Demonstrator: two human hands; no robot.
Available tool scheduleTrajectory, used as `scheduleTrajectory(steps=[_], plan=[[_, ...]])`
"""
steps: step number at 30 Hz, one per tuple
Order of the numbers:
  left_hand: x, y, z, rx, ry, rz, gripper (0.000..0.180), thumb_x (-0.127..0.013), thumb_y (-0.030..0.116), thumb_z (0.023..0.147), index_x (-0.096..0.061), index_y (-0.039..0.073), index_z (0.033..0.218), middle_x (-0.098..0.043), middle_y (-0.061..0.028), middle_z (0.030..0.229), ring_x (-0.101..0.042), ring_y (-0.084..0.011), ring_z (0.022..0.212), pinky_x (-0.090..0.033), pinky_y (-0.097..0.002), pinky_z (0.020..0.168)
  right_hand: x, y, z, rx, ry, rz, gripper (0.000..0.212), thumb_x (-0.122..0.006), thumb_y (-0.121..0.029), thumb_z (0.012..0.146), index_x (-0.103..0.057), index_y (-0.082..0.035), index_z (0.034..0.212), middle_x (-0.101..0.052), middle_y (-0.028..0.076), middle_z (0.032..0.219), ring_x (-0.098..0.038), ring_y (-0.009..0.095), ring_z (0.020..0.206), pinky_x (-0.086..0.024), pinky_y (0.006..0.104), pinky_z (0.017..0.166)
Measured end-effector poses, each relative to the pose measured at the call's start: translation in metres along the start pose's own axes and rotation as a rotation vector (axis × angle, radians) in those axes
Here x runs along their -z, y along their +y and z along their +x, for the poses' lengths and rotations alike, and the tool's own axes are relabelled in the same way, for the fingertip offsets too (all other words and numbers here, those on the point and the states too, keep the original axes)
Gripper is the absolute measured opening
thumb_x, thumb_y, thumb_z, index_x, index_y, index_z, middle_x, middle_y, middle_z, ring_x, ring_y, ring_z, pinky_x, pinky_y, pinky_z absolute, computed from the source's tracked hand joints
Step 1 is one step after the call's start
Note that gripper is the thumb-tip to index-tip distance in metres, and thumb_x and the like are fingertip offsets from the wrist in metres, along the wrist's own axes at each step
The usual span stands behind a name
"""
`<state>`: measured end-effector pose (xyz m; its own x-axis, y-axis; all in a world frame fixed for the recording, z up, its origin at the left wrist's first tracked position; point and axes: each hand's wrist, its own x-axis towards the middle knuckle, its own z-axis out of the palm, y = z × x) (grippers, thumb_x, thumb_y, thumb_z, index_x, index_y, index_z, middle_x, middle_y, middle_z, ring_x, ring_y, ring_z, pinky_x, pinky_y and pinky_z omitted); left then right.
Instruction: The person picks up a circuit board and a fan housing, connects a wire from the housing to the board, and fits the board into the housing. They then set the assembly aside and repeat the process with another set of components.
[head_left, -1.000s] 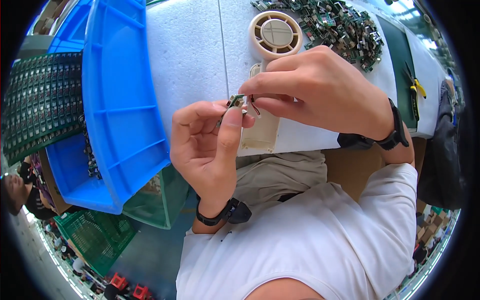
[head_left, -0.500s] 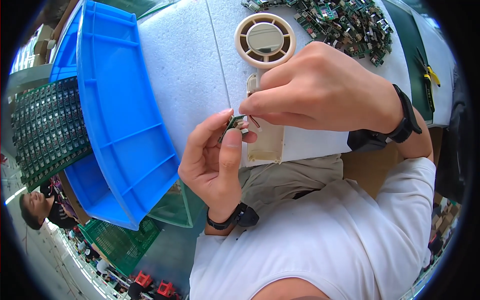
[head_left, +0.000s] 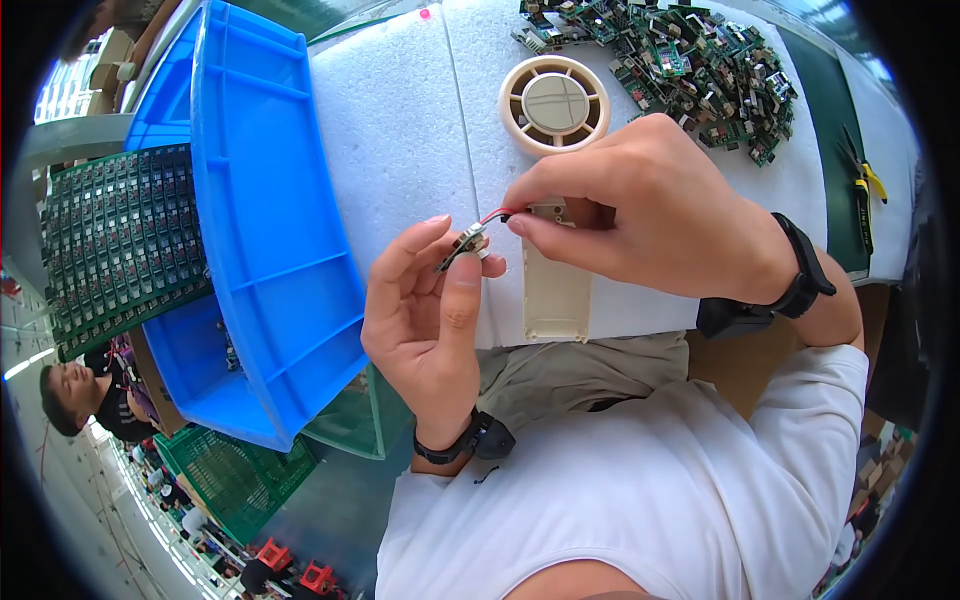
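Note:
Between the thumb and fingers of my left hand (head_left: 425,325) is a small green circuit board (head_left: 462,246), held tilted above the white foam sheet. Red and black wires (head_left: 497,214) run from the board's upper end to my right hand (head_left: 650,215), whose thumb and index finger pinch them. Beneath my right hand lies a cream plastic housing (head_left: 556,295), long and open-faced, its upper part hidden by the fingers. A round cream fan-like piece (head_left: 555,104) with spokes and a shiny disc sits just beyond that hand.
A heap of small circuit boards (head_left: 690,70) lies at the far right. Yellow-and-black pliers (head_left: 866,190) rest on the green mat. On the left, a blue bin (head_left: 275,220) stands beside panels of boards (head_left: 125,245). A green basket (head_left: 240,480) and a person (head_left: 85,395) are further off.
My right hand has drawn back to the right from the board, and the wires now stretch between both hands. The table's things sit slightly right and lower in view.

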<state>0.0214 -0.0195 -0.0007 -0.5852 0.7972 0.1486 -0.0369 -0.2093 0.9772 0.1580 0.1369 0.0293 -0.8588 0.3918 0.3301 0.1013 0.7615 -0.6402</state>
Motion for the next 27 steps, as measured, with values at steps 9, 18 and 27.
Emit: scheduleTrajectory(steps=[9,18,27], plan=[[0.001,-0.004,-0.009,-0.077,0.054,0.047,0.025,-0.065,-0.004,0.094,-0.063,-0.006,0.118,-0.071,-0.0136,0.103,-0.07,-0.0178,0.088,-0.056,-0.0276,0.08,-0.004,0.0,-0.004,-0.089,0.072,0.147,0.011,-0.073,-0.009,0.081,-0.074,-0.008,0.092,-0.051,0.002,0.051,-0.049,0.012,0.044,-0.039,0.0262,0.046],[0.003,0.003,-0.005,-0.057,0.017,0.145,0.027,-0.062,-0.005,0.095,-0.063,-0.006,0.122,-0.072,-0.0148,0.102,-0.07,-0.0171,0.091,-0.056,-0.0286,0.083,0.002,-0.002,-0.003,-0.111,0.138,0.152,0.009,-0.074,-0.01,0.081,-0.074,-0.008,0.09,-0.046,-0.001,0.05,-0.043,0.007,0.044,-0.034,0.0242,0.045],[-0.024,0.002,0.013,-0.062,0.059,0.035,0.025,-0.059,0.003,0.1,-0.064,-0.006,0.123,-0.073,-0.0155,0.106,-0.069,-0.0162,0.094,-0.055,-0.0283,0.086,0.002,-0.006,-0.005,-0.21,0.13,0.371,0.01,-0.072,-0.008,0.085,-0.074,-0.004,0.094,-0.045,-0.005,0.052,-0.04,0.0,0.05,-0.03,0.0202,0.047]])
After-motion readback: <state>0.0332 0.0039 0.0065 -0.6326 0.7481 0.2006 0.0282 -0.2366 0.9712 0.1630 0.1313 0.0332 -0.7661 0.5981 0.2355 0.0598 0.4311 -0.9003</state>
